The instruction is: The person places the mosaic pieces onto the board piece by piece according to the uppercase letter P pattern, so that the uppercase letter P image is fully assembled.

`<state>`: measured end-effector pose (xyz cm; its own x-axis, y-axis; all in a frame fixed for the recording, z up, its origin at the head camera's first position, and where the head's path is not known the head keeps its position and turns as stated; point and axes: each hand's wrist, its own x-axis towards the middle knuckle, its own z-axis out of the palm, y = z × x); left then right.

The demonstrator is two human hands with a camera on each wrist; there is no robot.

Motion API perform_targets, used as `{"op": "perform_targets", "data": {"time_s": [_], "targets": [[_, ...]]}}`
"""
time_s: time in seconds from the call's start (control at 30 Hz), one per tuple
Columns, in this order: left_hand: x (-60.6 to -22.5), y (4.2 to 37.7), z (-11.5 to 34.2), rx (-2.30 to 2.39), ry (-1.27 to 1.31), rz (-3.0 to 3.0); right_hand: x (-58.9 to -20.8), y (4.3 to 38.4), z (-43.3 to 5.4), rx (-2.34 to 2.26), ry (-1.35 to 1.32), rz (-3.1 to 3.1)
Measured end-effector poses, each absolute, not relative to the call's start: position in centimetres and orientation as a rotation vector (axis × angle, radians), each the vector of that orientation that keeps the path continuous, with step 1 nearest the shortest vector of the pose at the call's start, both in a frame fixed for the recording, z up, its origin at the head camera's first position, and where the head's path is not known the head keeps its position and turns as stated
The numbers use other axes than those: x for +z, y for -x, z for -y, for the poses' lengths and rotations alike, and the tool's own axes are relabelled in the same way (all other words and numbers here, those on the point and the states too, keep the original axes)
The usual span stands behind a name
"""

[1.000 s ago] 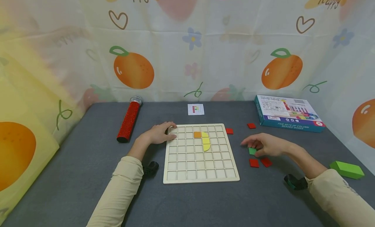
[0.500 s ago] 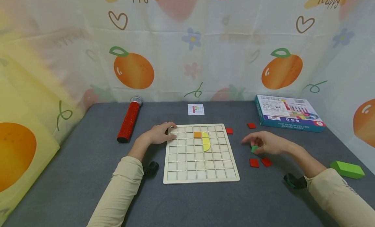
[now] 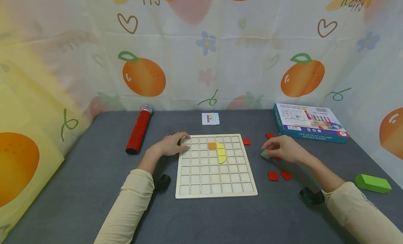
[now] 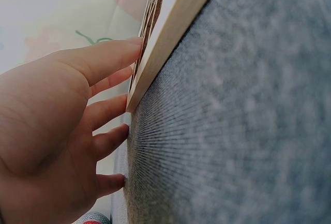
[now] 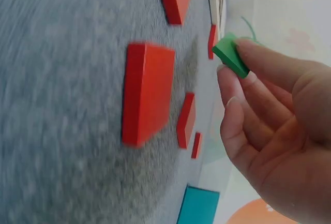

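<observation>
A pale wooden grid board (image 3: 201,179) lies on the grey table. It bears an orange square tile (image 3: 212,146) and a column of yellow pieces (image 3: 221,152), the lowest with a rounded edge. My left hand (image 3: 170,144) rests at the board's far left corner; in the left wrist view its thumb (image 4: 111,56) touches the frame and the fingers extend. To the right of the board, my right hand (image 3: 284,148) pinches a green square tile (image 5: 231,55) between thumb and fingers, lifted above the table. Several red square tiles (image 3: 273,176) lie around and below that hand.
Behind the board lies a small pattern card (image 3: 210,119). A red glittery microphone (image 3: 138,130) lies at the left. A flat teal cardboard box (image 3: 311,135) is at the back right, and a green block (image 3: 373,183) sits at the right edge.
My right hand has picked up the green tile and raised it slightly, moving away from me and a little left. A red tile beneath it now shows. My left hand stays put.
</observation>
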<state>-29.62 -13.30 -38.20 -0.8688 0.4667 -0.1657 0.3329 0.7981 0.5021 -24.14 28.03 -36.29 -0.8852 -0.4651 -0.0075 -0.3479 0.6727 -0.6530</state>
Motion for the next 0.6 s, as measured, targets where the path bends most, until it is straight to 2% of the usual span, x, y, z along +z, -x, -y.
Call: {"op": "perform_targets", "data": {"time_s": [0.6], "targets": [[-38.1,29.5,13.3,0.679,-0.620,-2.704,-36.5,24.6,-23.8,-1.318,0.396,-2.467]]}}
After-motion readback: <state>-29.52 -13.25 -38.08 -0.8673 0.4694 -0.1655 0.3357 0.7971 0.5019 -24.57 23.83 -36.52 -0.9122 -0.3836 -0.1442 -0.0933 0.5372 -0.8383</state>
